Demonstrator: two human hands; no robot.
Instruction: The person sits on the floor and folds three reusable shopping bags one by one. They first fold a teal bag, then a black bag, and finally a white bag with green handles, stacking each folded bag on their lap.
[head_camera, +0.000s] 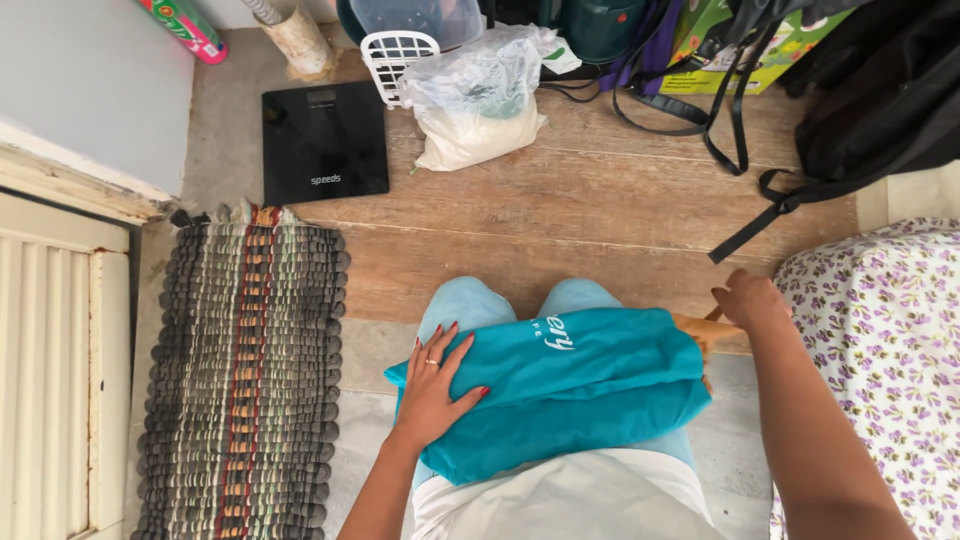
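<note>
We are sitting with a folded teal garment (560, 395) lying across our lap, over our light blue trousers (470, 305), knees pointing toward the wooden floor (600, 210). Our left hand (437, 385) is pressing flat on the garment's left end, fingers spread wide, gripping nothing; we judge it is pinning the fold so the cloth is not sliding off the lap. Our right hand (752, 300) is reaching off the garment's right end, curled over a wooden piece (705, 328) that is sticking out beside our thigh, likely part of the seat. Whether it is gripping that piece or just resting there, we cannot tell; the fingers are hidden behind the knuckles.

The garment is sitting in two stacked layers, white lettering facing up, right edge touching the wooden piece.

Around us: a striped woven rug (245, 370) is lying along the floor's left side, a black bathroom scale (324, 142) just beyond its far end. A clear plastic bag of white powder (478, 100) is leaning against a white basket (395, 55) near the floor's far edge. Black bags with straps (850, 100) are filling the far right corner. A floral-print cover (880, 350) is sitting just beside our right arm.
</note>
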